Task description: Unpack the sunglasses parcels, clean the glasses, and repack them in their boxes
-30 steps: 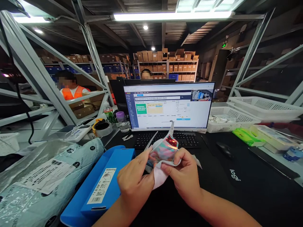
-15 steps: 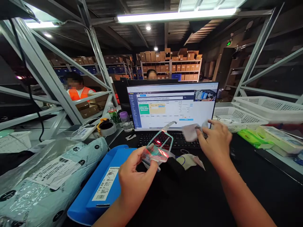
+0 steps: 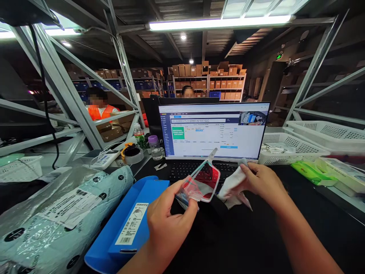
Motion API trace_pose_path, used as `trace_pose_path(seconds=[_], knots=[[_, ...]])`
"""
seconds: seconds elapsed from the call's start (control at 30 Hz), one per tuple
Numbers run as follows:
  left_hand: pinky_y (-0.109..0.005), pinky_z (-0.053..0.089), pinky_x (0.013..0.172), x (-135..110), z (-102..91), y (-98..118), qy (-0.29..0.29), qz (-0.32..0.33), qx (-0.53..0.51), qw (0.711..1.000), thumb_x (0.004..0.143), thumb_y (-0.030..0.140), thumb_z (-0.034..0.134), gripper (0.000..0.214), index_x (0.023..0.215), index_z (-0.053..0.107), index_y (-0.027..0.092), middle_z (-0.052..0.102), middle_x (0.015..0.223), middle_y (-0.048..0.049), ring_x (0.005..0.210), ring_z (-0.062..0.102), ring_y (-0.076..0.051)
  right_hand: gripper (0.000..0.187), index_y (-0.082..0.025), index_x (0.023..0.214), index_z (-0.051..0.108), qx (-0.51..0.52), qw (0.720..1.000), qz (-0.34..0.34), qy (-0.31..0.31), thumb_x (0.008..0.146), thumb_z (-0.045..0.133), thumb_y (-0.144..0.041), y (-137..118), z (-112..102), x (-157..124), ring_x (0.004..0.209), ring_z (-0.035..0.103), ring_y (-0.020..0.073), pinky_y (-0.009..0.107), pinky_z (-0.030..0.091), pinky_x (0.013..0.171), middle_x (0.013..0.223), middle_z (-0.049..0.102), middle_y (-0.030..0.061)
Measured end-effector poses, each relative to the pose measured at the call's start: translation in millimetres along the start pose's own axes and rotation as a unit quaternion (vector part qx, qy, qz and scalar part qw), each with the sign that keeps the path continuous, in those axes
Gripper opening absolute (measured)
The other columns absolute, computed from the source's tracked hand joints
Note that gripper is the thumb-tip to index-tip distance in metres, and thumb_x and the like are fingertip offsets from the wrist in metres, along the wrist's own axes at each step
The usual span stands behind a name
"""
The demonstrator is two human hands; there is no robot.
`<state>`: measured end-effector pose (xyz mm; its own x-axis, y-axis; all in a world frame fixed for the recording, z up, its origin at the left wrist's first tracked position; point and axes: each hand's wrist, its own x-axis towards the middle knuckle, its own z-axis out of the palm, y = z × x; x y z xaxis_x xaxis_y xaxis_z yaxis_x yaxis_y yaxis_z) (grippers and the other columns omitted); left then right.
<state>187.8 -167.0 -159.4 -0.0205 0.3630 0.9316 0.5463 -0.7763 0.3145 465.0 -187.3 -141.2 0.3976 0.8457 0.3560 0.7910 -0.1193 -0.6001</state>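
Between the fingers and thumb of my left hand [image 3: 171, 211] is a pair of glasses with red-tinted lenses and a pale frame [image 3: 210, 178]. One temple points up toward the monitor. My right hand [image 3: 264, 182] pinches a whitish-grey cloth [image 3: 234, 183] by its upper edge, so that it hangs just right of the lenses. It looks apart from them. Behind the cloth, part of a small clear packet [image 3: 245, 201] shows on the black desktop. Left of my left hand lies a blue box [image 3: 155, 190] with a white printed label.
A padded parcel [image 3: 94, 213] fills the left side. Behind my hands stand a keyboard [image 3: 182, 169] and a lit monitor [image 3: 205, 137]. Tape [image 3: 132, 152] and a purple-capped bottle [image 3: 155, 148] sit left. White baskets [image 3: 293, 152] and a green packet [image 3: 312, 173] are right. Co-workers sit beyond.
The glasses have turned in my left hand, so a red lens now faces me. My right hand has come lower, and the cloth hangs more spread out. The camera view has shifted slightly.
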Motion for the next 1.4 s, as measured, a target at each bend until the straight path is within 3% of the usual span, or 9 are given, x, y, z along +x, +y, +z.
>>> trace_pose_path(seconds=[0.13, 0.3, 0.53, 0.67, 0.77, 0.97, 1.13, 1.3, 1.4], knots=[[-0.020, 0.059, 0.075, 2, -1.9, -1, 0.009, 0.006, 0.000, 1.000, 0.078, 0.012, 0.069, 0.030, 0.107, 0.070, 0.017, 0.079, 0.091, -0.0007, 0.075, 0.074, -0.012, 0.052, -0.020, 0.061, 0.063, 0.374, 0.918, 0.056, -0.117, 0.074, 0.069, -0.070, -9, 10, 0, 0.050, 0.058, 0.0178, 0.030, 0.047, 0.056, 0.053, 0.063, 0.0019], [-0.020, 0.059, 0.077, 3, -2.9, -2, 0.001, 0.002, -0.005, 1.000, 0.079, 0.013, 0.072, 0.029, 0.108, 0.071, 0.018, 0.079, 0.092, -0.0002, 0.078, 0.075, -0.013, 0.039, -0.019, 0.080, 0.074, 0.622, 0.767, 0.154, -0.028, 0.060, 0.091, -0.049, -36, 30, -14, 0.063, 0.066, 0.0183, 0.028, 0.053, 0.057, 0.073, 0.074, 0.0023], [-0.023, 0.061, 0.076, -1, 3.6, -6, 0.016, 0.023, -0.017, 0.999, 0.081, 0.013, 0.073, 0.032, 0.113, 0.070, 0.017, 0.080, 0.099, -0.0034, 0.079, 0.076, -0.016, 0.041, -0.030, 0.129, 0.069, 0.733, 0.640, -0.047, -0.227, 0.093, 0.061, -0.049, -77, 41, -78, 0.119, 0.065, 0.0270, 0.043, 0.048, 0.104, 0.127, 0.072, 0.0070], [-0.025, 0.062, 0.074, -3, 6.4, -6, 0.008, 0.041, -0.021, 0.999, 0.082, 0.014, 0.075, 0.034, 0.116, 0.069, 0.017, 0.080, 0.103, -0.0058, 0.080, 0.077, -0.018, 0.038, -0.022, 0.098, 0.083, 0.646, 0.695, -0.161, -0.272, 0.089, 0.064, -0.053, -68, 42, -75, 0.109, 0.069, 0.0329, 0.047, 0.050, 0.100, 0.101, 0.079, 0.0108], [-0.025, 0.061, 0.075, -6, 7.4, -2, -0.003, 0.092, 0.013, 0.996, 0.083, 0.011, 0.073, 0.034, 0.116, 0.068, 0.015, 0.080, 0.102, -0.0083, 0.082, 0.078, -0.019, 0.022, -0.026, 0.093, 0.084, 0.594, 0.772, -0.121, -0.192, 0.082, 0.079, -0.044, -64, 45, -66, 0.087, 0.074, 0.0276, 0.042, 0.056, 0.088, 0.090, 0.080, 0.0062], [-0.023, 0.059, 0.075, -13, 7.7, 7, 0.004, 0.182, 0.080, 0.980, 0.087, 0.014, 0.071, 0.041, 0.127, 0.063, 0.009, 0.080, 0.096, -0.0133, 0.081, 0.078, -0.020, 0.026, -0.028, 0.088, 0.082, 0.595, 0.801, -0.060, -0.037, 0.064, 0.092, -0.028, -84, 63, -77, 0.080, 0.073, 0.0266, 0.039, 0.059, 0.077, 0.086, 0.080, 0.0039], [-0.025, 0.059, 0.073, -15, 8.2, 6, -0.012, 0.215, 0.047, 0.975, 0.088, 0.009, 0.066, 0.046, 0.134, 0.059, 0.008, 0.080, 0.097, -0.0153, 0.082, 0.078, -0.022, 0.035, -0.025, 0.066, 0.067, 0.653, 0.754, 0.062, 0.037, 0.046, 0.096, -0.018, -92, 66, -78, 0.058, 0.057, 0.0163, 0.030, 0.052, 0.061, 0.058, 0.064, -0.0049], [-0.025, 0.059, 0.075, -17, 15.2, 5, -0.026, 0.238, 0.052, 0.970, 0.084, 0.006, 0.070, 0.052, 0.134, 0.059, 0.006, 0.079, 0.102, -0.0169, 0.084, 0.078, -0.022, 0.032, -0.025, 0.077, 0.070, 0.753, 0.645, 0.126, -0.036, 0.054, 0.093, -0.023, -91, 47, -59, 0.083, 0.067, 0.0182, 0.031, 0.055, 0.084, 0.085, 0.076, -0.0024], [-0.025, 0.060, 0.074, -19, 17.4, 5, -0.021, 0.251, 0.066, 0.966, 0.082, 0.008, 0.074, 0.057, 0.137, 0.057, 0.007, 0.080, 0.100, -0.0163, 0.081, 0.078, -0.023, 0.032, -0.026, 0.085, 0.073, 0.756, 0.641, 0.129, 0.012, 0.060, 0.092, -0.031, -90, 55, -61, 0.094, 0.069, 0.0198, 0.034, 0.053, 0.094, 0.095, 0.078, -0.0007]])
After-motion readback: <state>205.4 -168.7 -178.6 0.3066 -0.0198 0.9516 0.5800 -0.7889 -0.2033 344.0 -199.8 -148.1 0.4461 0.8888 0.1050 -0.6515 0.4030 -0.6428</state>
